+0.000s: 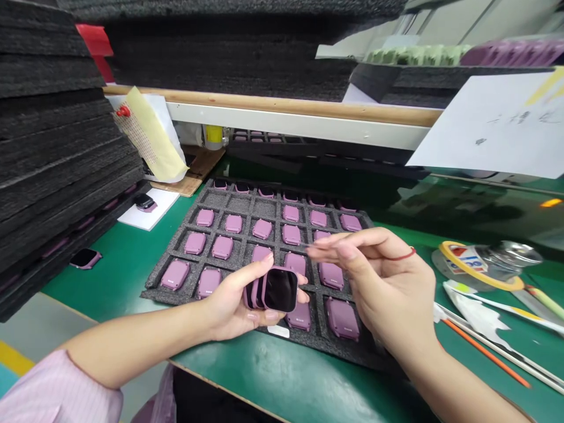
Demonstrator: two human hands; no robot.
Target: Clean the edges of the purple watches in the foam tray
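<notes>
My left hand (233, 302) is closed around a small stack of pink smartwatch bodies (275, 289), the front one showing its black screen. It hovers over the near edge of a black foam tray (176, 242) whose cells hold several pink watch bodies lying face down. My right hand (383, 282) floats just right of the stack with fingers stretched out toward the left, holding nothing. A thin red band circles that wrist.
Tall stacks of black foam trays (48, 135) rise at the left, with more on the shelf above. Two loose watches (86, 258) lie on the green table at left. A tape roll (478, 264), metal jar, orange stick and paper scraps sit at right.
</notes>
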